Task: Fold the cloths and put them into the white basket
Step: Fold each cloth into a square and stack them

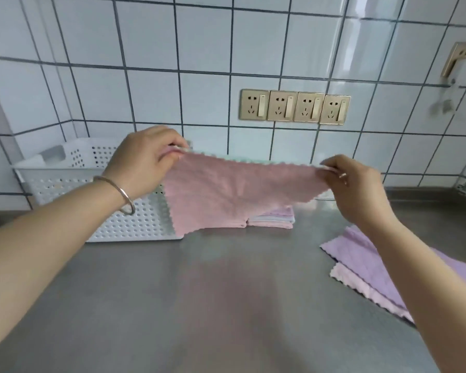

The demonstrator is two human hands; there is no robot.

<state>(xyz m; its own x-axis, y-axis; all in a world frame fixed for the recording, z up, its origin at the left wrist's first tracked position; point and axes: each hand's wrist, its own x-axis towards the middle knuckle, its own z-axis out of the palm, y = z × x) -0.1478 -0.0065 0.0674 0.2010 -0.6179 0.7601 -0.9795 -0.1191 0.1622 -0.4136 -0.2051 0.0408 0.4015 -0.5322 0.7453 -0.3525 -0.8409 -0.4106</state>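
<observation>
A pink cloth (226, 192) with a scalloped edge hangs in the air above the steel counter. My left hand (143, 160) pinches its upper left corner and my right hand (358, 184) pinches its upper right corner, so the top edge is stretched between them. The white perforated basket (65, 181) stands at the back left, partly behind my left hand and the cloth. A small stack of folded cloths (275, 219) lies on the counter just right of the basket. Two flat purple and pink cloths (361, 267) lie on the right, partly under my right forearm.
The steel counter (199, 305) spreads out in front of me. A tiled wall stands behind it with a row of gold sockets (293, 106) and one more socket (460, 57) at the far right.
</observation>
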